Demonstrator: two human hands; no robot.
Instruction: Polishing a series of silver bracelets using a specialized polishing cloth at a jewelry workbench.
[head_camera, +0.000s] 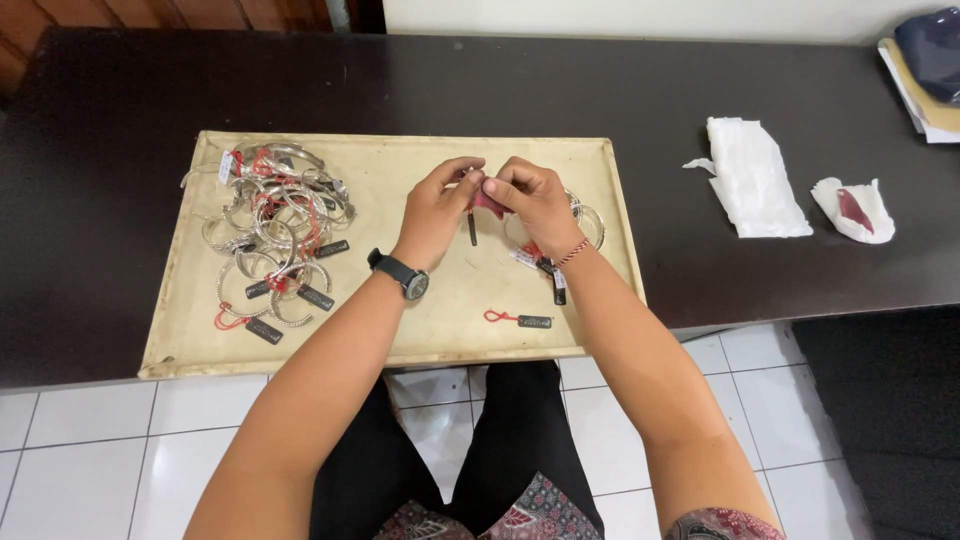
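Dark wooden counter (600, 90), beige tray (420, 335). Big heap of tagged silver bangles (272, 225) at tray's left, few bangles (585, 222) by right hand (535, 200). Left hand (437, 207), right-hand fingers pinch small red cloth (486, 203) at tray centre; most seemingly left.

The tray (420, 340) is pale cream on a dark brown table (560, 90). The bangles (275, 225) are silver, with red cords and black tags (533, 322). The watch (402, 274) is black, the cloth (488, 203) dull red, the tissue (755, 180) white, the floor (90, 450) white-tiled.
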